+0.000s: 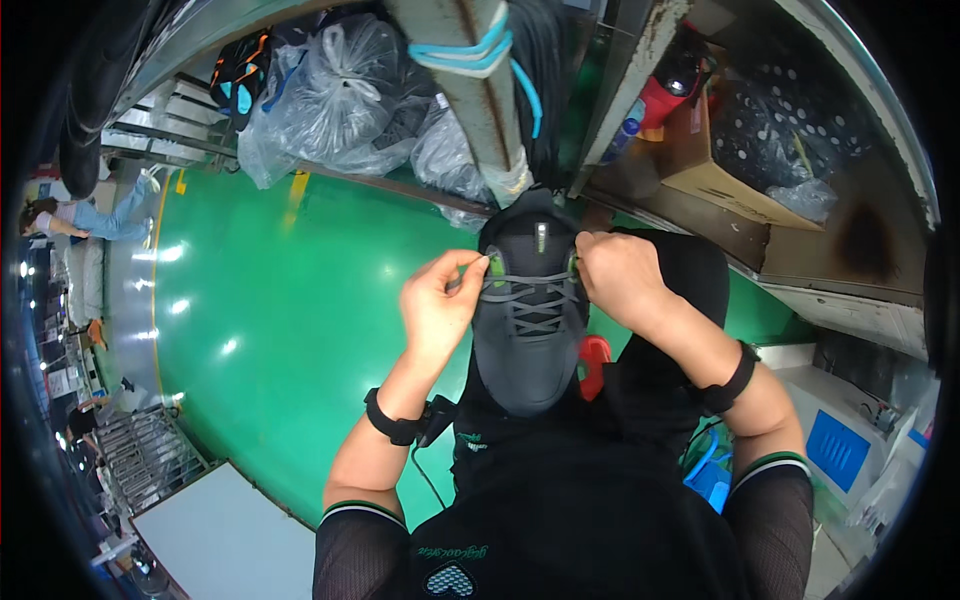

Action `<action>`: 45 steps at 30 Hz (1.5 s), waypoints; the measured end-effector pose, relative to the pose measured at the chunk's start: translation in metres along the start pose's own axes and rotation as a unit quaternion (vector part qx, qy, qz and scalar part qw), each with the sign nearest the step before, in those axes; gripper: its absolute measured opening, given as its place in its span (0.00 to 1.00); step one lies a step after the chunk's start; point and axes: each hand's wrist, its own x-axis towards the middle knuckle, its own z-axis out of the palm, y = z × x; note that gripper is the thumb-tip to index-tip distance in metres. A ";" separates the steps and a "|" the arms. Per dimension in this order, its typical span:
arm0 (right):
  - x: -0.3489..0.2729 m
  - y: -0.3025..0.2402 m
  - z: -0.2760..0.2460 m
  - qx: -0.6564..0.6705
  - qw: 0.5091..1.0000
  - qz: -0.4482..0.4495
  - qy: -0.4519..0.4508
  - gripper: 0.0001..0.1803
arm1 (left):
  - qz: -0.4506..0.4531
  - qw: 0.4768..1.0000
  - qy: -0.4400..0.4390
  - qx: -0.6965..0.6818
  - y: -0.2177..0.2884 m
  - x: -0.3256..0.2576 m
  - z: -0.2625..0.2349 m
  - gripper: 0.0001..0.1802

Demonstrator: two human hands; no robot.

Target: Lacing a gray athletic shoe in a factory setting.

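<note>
1. Left hand (438,308): thumb and forefinger pinch the flat dark-grey shoelace (536,325) at the left edge of the shoe opening.
2. Right hand (622,278): fingers curl closed on the shoe's opposite edge; whether lace or upper is gripped cannot be told.
3. Dark-grey lace-up shoe (525,372): lies between the hands, before the torso, toe toward the wearer, laces crossed, green lining visible at both sides of the opening.
4. Small bright-red object (594,366): just right of the toe, partly hidden.
5. Beyond the heel: worn metal post (468,95) wrapped with light-blue cord (460,54); clear plastic bags (340,95) to its left.
6. Right: open brown cardboard box (735,192) holding black, white-dotted material (780,125).
7. Left: glossy green floor (290,300).
</note>
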 end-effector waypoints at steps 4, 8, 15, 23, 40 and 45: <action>0.018 -0.012 -0.018 -0.132 0.972 -0.173 -0.090 0.07 | 0.106 0.991 0.021 0.079 0.002 -0.001 -0.007 0.03; 0.026 0.006 -0.033 -0.087 0.959 -0.251 -0.103 0.07 | 0.195 0.960 0.025 0.197 0.008 0.000 -0.009 0.04; 0.056 0.049 -0.017 0.011 0.905 -0.413 -0.101 0.13 | 0.264 0.921 -0.011 0.284 0.016 0.014 -0.001 0.04; 0.055 0.049 -0.010 0.162 0.932 -0.172 -0.274 0.13 | 0.302 0.909 -0.099 0.271 0.017 0.053 -0.014 0.12; 0.047 -0.020 0.005 0.217 0.974 -0.063 0.019 0.04 | 0.084 0.833 -0.533 0.127 0.026 0.112 -0.028 0.09; 0.046 -0.030 0.035 0.266 0.964 0.000 0.011 0.07 | 0.094 0.881 -0.455 0.090 0.008 0.091 -0.021 0.09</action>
